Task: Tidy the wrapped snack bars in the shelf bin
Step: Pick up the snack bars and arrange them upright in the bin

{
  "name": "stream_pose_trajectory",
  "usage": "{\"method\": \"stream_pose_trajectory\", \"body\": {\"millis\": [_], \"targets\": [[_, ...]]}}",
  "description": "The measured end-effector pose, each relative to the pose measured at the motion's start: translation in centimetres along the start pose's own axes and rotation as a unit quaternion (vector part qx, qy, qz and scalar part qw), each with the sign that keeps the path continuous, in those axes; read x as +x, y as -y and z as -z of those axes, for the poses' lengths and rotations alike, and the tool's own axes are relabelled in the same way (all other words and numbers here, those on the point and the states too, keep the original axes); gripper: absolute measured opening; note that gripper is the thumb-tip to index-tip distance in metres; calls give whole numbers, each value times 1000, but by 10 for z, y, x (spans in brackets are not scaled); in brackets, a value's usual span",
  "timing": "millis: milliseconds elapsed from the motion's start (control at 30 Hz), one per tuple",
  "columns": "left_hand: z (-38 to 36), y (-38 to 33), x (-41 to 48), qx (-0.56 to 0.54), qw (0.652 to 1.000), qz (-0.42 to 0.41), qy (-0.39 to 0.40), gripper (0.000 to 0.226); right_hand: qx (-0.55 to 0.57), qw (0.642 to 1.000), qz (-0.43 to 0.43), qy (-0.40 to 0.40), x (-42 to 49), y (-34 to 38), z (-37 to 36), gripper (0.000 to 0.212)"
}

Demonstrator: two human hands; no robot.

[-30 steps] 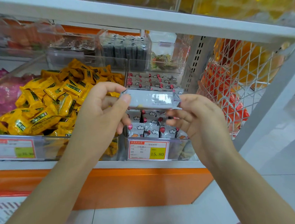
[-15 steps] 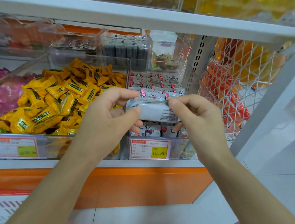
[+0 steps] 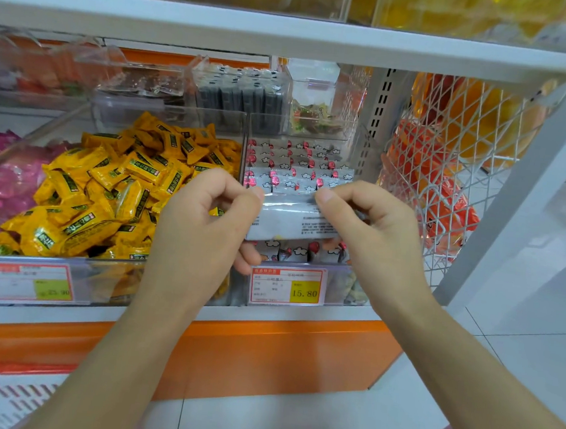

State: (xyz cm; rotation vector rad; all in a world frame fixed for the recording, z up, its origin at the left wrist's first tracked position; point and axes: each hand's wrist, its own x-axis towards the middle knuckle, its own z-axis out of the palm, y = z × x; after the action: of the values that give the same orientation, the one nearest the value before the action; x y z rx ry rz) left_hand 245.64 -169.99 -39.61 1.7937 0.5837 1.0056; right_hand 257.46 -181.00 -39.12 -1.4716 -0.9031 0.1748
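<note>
Both hands are on it: the left hand (image 3: 202, 221) pinches one end and the right hand (image 3: 372, 229) the other end of the silver-grey foil-wrapped snack bar (image 3: 288, 220), whose long axis runs left to right between them. It hangs just above the front of the clear plastic shelf bin (image 3: 347, 288), glossy, with its printed back facing us. The standing rows of matching bars (image 3: 296, 167) lie directly beneath and behind, equally near either hand.
</note>
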Motion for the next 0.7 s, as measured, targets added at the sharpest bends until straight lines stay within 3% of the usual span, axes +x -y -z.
{"method": "stream_pose_trajectory", "body": {"millis": [133, 267, 400, 500, 600, 700], "targets": [[-2, 0, 1, 10, 999, 7, -36, 24, 25, 999, -6, 48, 1, 1, 4, 13], [1, 0, 4, 0, 998, 17, -64, 27, -4, 994, 5, 112, 5, 0, 9, 39], [0, 0, 8, 13, 999, -7, -52, 26, 30, 999, -14, 24, 12, -3, 9, 21], [0, 5, 18, 189, 977, -76, -56, 25, 68, 995, -53, -42, 20, -9, 16, 13], [-2, 15, 27, 356, 928, -113, 3, 36, 30, 994, -62, -81, 28, -15, 22, 25], [-8, 23, 29, 439, 889, -116, 52, 42, -21, 995, -56, -77, 38, -18, 21, 31]]}}
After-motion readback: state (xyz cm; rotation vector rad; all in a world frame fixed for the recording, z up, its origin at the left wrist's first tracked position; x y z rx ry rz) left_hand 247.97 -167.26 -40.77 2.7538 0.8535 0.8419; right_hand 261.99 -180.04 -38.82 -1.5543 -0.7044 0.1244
